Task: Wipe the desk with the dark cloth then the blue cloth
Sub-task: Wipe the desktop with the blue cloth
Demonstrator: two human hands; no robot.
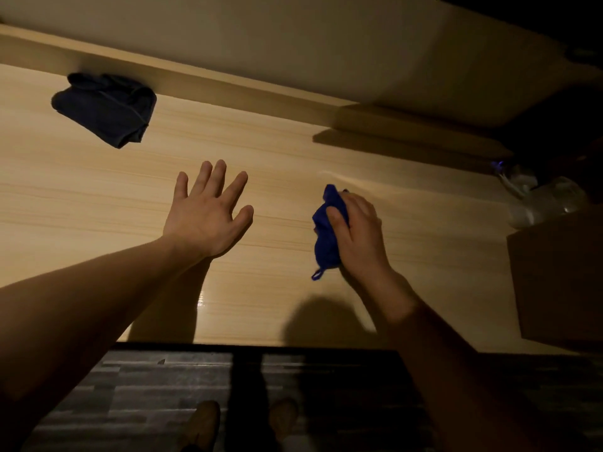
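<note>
The light wooden desk [81, 197] fills the view. A dark cloth [106, 107] lies crumpled at the far left, close to the back ledge, with no hand on it. My right hand [357, 234] is closed around a bunched blue cloth [326, 233] right of centre; a small loop of the cloth hangs from its lower end. Whether the cloth touches the desk I cannot tell. My left hand [205, 213] is spread flat, fingers apart, over the middle of the desk and holds nothing.
A brown box [561, 282] stands at the right edge of the desk with crumpled clear plastic [541, 197] behind it. A raised wooden ledge [195, 79] runs along the back below a pale wall. The dark floor and my feet [244, 425] show under the front edge.
</note>
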